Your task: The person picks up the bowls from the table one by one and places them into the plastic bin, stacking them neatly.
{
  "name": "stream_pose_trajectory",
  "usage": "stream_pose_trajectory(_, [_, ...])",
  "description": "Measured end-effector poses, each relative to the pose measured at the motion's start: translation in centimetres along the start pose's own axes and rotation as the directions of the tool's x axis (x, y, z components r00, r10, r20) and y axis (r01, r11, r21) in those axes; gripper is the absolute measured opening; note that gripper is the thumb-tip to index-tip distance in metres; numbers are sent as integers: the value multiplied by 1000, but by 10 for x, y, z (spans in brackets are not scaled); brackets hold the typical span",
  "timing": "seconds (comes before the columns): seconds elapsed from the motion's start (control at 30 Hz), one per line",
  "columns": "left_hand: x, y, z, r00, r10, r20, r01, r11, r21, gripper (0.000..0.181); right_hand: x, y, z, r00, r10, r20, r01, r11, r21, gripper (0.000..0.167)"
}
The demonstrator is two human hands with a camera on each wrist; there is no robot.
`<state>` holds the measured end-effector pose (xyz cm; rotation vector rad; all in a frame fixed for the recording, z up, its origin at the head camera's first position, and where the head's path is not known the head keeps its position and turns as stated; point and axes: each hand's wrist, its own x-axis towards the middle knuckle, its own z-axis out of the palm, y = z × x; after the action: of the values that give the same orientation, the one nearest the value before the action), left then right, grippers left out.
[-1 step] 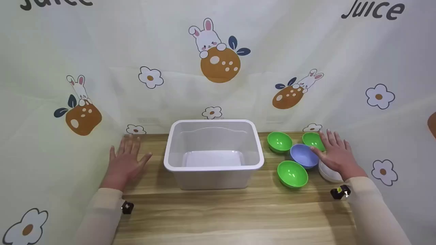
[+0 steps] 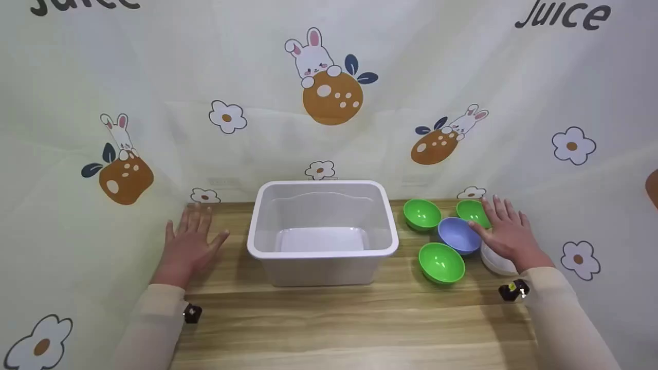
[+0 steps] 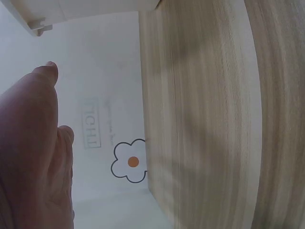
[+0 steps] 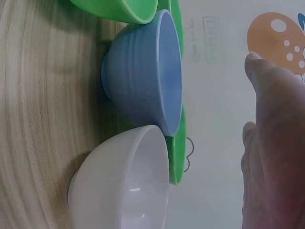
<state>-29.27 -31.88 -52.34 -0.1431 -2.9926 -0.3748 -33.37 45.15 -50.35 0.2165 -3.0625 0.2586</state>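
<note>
My left hand point(image 2: 190, 249) hovers over the wooden table to the left of a white plastic bin point(image 2: 323, 270), fingers spread, holding nothing. On the far side, my right hand point(image 2: 509, 236) is held above a group of bowls, its fingers also spread and nothing in them. Below it lie a white bowl point(image 2: 496, 261), partly covered by the hand, and a blue bowl point(image 2: 459, 236). Three green bowls sit around the blue one: a back-left bowl point(image 2: 422, 215), a front bowl point(image 2: 441, 263) and a back-right bowl point(image 2: 470, 211). In the right wrist view the hand is apart from the bowls.
The bin stands upright near the back of the table point(image 2: 329, 329), with only its bare bottom showing inside. A printed cloth point(image 2: 257, 144) with rabbits, oranges and flowers hangs behind and on both sides. Dark wrist cameras point(image 2: 192, 313) are strapped to both sleeves.
</note>
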Motion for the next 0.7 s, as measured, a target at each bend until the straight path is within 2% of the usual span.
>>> stream_pose_trajectory(0.7, [-1, 5, -1, 1000, -7, -6, 7, 1000, -5, 97, -5, 0, -1, 1000, 0, -3, 0, 1000, 2, 97])
